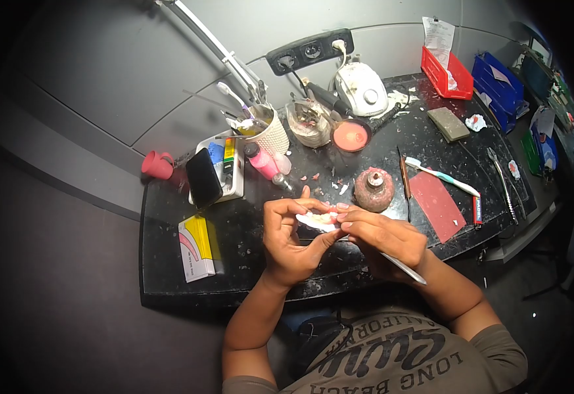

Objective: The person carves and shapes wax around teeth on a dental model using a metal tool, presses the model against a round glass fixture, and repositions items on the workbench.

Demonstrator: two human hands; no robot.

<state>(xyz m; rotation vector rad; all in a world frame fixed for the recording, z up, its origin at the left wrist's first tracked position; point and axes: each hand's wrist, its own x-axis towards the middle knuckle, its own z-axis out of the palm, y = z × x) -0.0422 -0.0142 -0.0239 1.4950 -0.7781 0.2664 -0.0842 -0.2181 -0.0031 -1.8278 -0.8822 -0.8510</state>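
My left hand (pixel 290 240) is closed around a dental cast (pixel 315 223) with a white base and pinkish, tooth-like shapes on top. It is held above the front part of the dark bench. My right hand (pixel 392 238) presses its fingertips against the right side of the cast. Between its fingers it grips a slim metal hand tool (pixel 402 268), whose pale end sticks out toward my body. The tool's working tip is hidden behind my fingers. Just beyond my right hand stands a round, wax-spattered burner (pixel 374 189).
Right of the burner lie a brown-handled knife (pixel 405 174), a pink wax sheet (pixel 436 207) and a toothbrush (pixel 444 176). A phone (pixel 205 178) leans on a white tray (pixel 236 180) at left, near a box (pixel 196 249). A white control unit (pixel 362 92) stands behind.
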